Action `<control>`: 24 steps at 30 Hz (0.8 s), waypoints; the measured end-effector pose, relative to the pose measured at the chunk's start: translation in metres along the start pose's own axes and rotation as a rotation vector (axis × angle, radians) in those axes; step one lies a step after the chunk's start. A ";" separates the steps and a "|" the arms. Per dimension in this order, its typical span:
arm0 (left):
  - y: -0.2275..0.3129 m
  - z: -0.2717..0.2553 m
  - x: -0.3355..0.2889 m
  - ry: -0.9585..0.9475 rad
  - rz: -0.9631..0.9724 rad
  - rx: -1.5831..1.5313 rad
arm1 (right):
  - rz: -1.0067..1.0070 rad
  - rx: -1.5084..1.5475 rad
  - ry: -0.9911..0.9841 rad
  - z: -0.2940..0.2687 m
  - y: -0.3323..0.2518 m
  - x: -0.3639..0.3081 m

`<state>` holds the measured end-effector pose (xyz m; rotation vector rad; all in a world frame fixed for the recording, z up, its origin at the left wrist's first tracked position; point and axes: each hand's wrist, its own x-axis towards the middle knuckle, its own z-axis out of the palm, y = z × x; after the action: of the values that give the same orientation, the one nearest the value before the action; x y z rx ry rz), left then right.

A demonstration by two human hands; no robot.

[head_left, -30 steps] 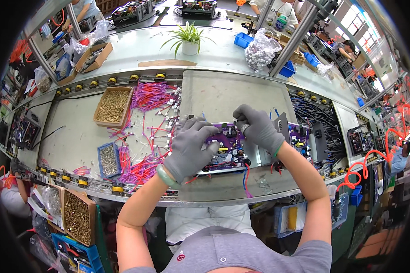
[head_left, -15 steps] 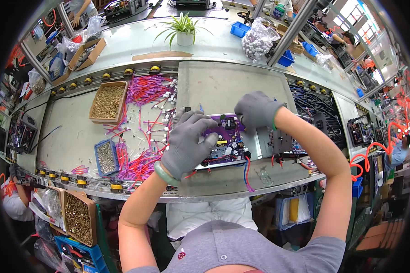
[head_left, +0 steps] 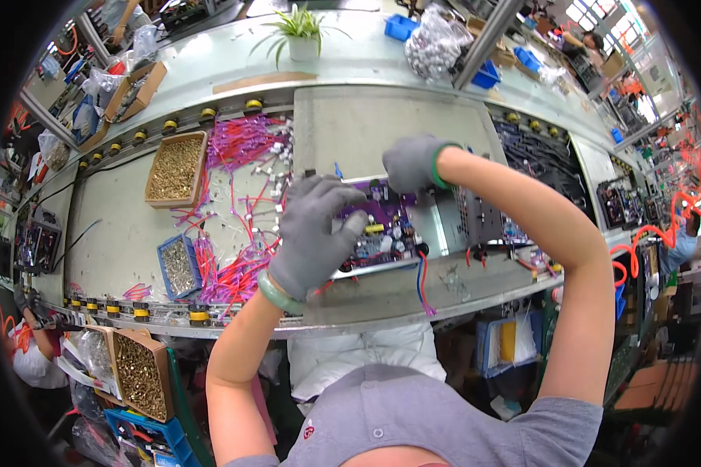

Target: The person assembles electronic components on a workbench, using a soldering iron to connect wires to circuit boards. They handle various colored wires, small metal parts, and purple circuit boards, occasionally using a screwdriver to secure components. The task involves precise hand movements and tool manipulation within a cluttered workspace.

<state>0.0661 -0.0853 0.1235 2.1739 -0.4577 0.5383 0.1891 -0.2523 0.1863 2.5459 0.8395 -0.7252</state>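
Gloved hands work over a purple circuit board (head_left: 382, 226) lying on the grey workbench (head_left: 366, 128). Left hand (head_left: 313, 233) rests on the board's near-left part, fingers together and curled. Right hand (head_left: 413, 162) presses its far edge, fingers bent down; whether they pinch anything cannot be told. Pink wires (head_left: 241, 144) lie to the left.

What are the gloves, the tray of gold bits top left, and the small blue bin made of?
Gloves, left hand and right hand: grey knit fabric, matte, with green cuffs; any palm coating cannot be seen. Tray: looks like brown cardboard, with dull, flat walls. Its contents shine like brass, likely small metal parts. Small blue bin: probably moulded plastic, judging by its even colour and thin rim.
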 end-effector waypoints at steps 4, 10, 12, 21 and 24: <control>0.000 0.000 0.000 -0.025 -0.009 -0.004 | -0.001 -0.079 0.088 0.025 0.001 -0.004; 0.009 -0.018 -0.017 -0.099 0.126 0.153 | -0.350 0.148 0.968 0.087 0.003 -0.084; 0.021 -0.023 -0.027 -0.032 0.142 0.294 | -0.545 0.106 0.887 0.107 -0.006 -0.113; 0.074 0.013 -0.025 -0.141 0.292 0.158 | -0.468 0.118 1.130 0.157 -0.021 -0.096; 0.077 0.022 -0.019 -0.253 0.241 0.120 | -0.414 0.397 1.236 0.156 -0.025 -0.096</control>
<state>0.0171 -0.1461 0.1505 2.3286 -0.8522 0.4291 0.0515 -0.3508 0.1120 3.0849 1.7236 0.8475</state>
